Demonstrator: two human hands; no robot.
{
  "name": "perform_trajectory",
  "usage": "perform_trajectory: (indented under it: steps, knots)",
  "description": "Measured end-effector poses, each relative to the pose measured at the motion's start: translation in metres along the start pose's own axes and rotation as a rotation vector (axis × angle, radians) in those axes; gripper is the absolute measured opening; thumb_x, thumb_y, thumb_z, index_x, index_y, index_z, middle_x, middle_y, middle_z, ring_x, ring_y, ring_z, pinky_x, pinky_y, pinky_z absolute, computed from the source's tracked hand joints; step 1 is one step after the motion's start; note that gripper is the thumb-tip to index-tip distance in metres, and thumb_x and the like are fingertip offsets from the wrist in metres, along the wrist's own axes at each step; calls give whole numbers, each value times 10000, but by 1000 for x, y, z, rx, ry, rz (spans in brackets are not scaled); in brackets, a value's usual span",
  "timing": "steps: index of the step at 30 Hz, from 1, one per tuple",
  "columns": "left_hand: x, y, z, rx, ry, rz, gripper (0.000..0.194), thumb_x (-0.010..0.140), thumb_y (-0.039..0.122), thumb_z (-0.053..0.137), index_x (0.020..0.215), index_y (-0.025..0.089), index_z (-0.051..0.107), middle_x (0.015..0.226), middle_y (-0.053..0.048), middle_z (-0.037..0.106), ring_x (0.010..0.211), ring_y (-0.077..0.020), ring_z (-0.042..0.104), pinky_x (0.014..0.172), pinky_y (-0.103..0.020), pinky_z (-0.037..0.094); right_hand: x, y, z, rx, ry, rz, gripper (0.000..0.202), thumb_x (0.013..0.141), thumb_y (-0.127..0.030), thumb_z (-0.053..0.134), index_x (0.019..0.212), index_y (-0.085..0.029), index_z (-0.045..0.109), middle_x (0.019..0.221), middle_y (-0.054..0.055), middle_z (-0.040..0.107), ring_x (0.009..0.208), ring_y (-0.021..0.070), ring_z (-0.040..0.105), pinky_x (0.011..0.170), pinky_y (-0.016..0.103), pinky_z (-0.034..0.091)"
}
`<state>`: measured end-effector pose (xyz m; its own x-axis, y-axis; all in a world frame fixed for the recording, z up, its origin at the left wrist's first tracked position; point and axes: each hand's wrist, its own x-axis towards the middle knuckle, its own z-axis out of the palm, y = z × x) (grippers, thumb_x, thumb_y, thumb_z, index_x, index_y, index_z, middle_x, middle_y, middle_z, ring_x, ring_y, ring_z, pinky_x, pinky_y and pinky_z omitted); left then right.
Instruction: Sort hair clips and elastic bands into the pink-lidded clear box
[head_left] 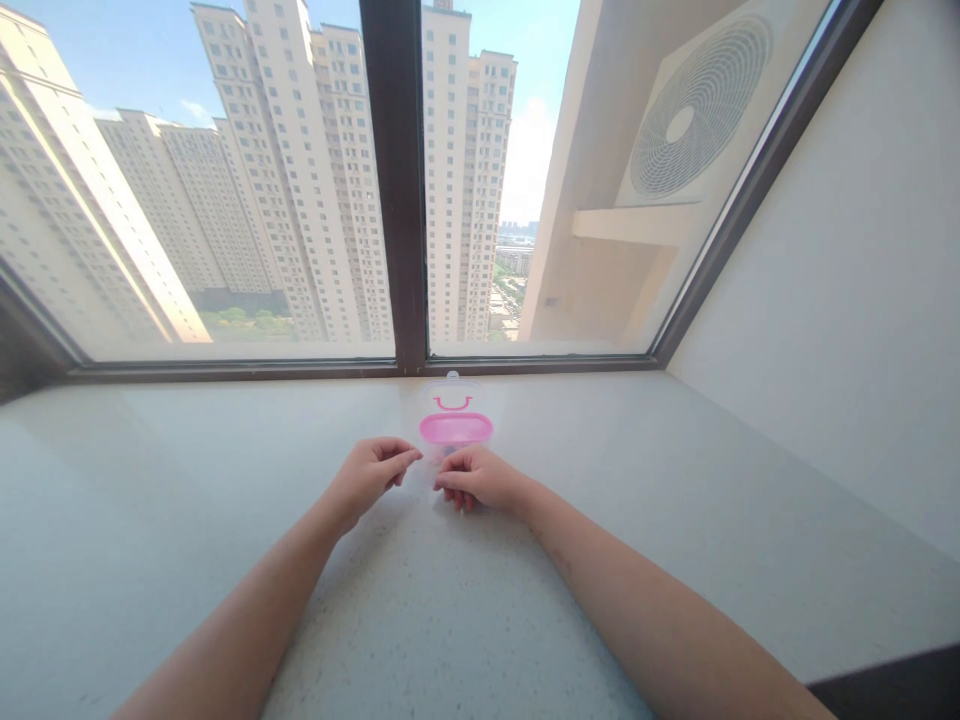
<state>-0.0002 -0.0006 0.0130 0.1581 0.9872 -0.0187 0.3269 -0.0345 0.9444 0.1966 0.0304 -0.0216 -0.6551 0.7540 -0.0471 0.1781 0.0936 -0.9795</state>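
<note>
On pale sill below window, head view: pink-rimmed clear container (455,425) sitting just beyond my fingertips, long axis running left-right. My left hand (369,472) and right hand (474,478) both resting near it, fingers curled, pinching together; anything held, can't tell. Right hand sitting nearer.

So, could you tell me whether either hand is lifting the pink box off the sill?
No, the pink box rests on the sill, just beyond the left hand and right hand.

High-rise flat, stone windowsill (225,520), tower-block view (300,180)
</note>
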Motion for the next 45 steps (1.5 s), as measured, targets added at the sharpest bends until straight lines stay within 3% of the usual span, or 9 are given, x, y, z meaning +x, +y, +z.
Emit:
perform_trajectory:
  steps: [45]
  knots:
    - [3, -5, 1, 36, -17, 44, 302, 776, 415, 582, 778, 123, 658, 492, 40, 468, 444, -73, 337, 435, -204, 220, -2, -5, 2, 7, 16, 13, 116, 781, -182, 556, 750, -100, 631, 591, 14, 584, 432, 72, 527, 381, 163, 397]
